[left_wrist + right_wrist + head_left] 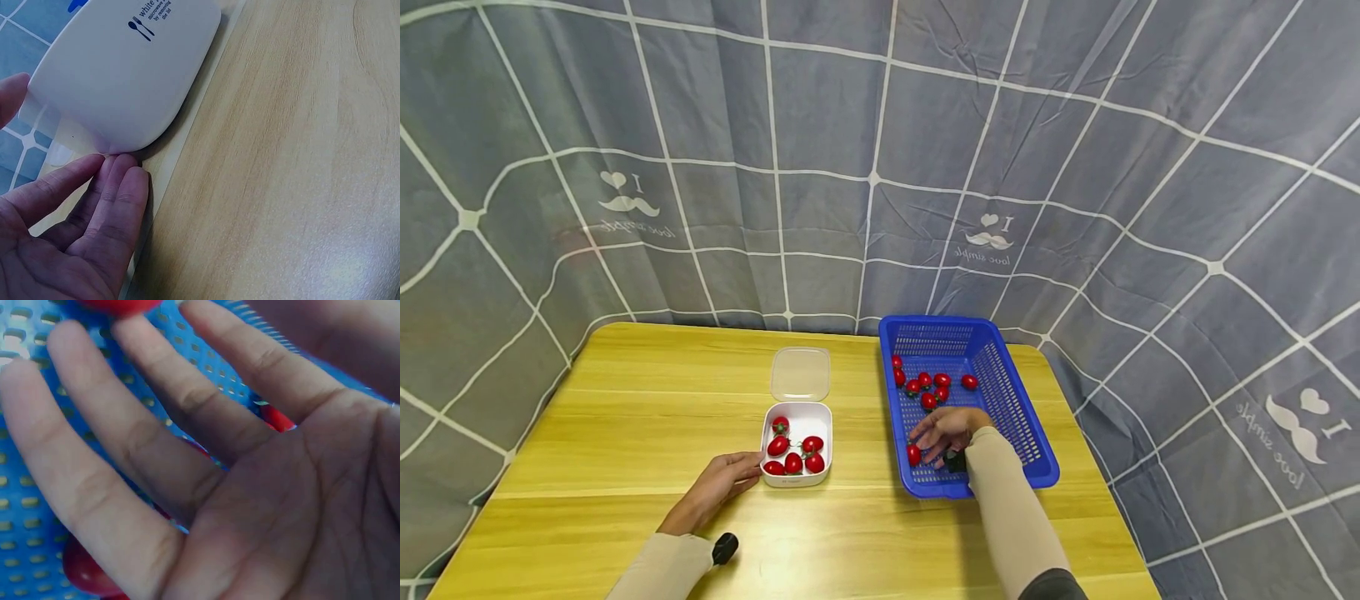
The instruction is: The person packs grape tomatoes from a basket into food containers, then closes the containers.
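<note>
A white square box [793, 481] holds several small red tomatoes [778, 446], some with green stems. Against its left side rest the fingertips of my left hand [724, 483], loosely extended; in the left wrist view they touch the lower corner of the box, with the thumb near the rim. My right hand [951, 429] reaches down inside a blue plastic basket [1011, 400], palm empty and fingers spread in the right wrist view. One cherry tomato [913, 454] lies right at its fingertips. Further back in the basket are several more tomatoes [928, 401].
A translucent lid [801, 373] lies directly behind the white box on the wooden table [662, 392]. The basket's raised walls surround the right hand. A grey curtain [827, 208] with white lines hangs behind the table and along its sides.
</note>
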Available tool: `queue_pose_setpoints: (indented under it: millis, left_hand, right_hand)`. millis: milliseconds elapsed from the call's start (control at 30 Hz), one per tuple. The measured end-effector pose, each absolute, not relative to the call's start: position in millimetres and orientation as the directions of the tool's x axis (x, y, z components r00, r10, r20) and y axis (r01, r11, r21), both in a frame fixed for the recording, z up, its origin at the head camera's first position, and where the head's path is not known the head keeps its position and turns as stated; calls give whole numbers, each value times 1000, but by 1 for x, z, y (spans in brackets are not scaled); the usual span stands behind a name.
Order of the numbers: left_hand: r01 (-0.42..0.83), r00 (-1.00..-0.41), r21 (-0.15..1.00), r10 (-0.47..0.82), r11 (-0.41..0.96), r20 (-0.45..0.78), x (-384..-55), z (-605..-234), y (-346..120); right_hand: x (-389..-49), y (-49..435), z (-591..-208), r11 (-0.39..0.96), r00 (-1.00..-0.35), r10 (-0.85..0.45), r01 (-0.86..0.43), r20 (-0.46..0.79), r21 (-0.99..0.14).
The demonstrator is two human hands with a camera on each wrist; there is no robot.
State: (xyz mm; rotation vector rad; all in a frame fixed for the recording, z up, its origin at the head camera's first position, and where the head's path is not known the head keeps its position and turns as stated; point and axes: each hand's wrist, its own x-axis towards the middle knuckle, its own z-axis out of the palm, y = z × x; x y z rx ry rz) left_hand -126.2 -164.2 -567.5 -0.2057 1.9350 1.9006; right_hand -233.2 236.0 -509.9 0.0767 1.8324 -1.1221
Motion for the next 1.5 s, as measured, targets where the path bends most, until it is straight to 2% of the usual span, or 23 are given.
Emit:
queue_pose_setpoints:
  millis: [400, 1100, 1300, 1500]
  left_hand:
    - [-391, -901, 919, 179, 54, -394, -126, -567, -165]
    - [-396, -900, 917, 175, 51, -399, -126, -567, -165]
    - [-398, -900, 916, 172, 46, -400, -126, -567, -165]
    - [-396, -900, 917, 178, 49, -398, -126, -568, -165]
  right_hand:
    - [-233, 229, -519, 596, -407, -463, 515, -787, -616]
    - [-235, 226, -516, 620, -264, -571, 480, -777, -620]
    - [-236, 226, -517, 595, -259, -602, 486, -755, -641]
    - [-235, 229, -516, 561, -333, -594, 481, -732, -674]
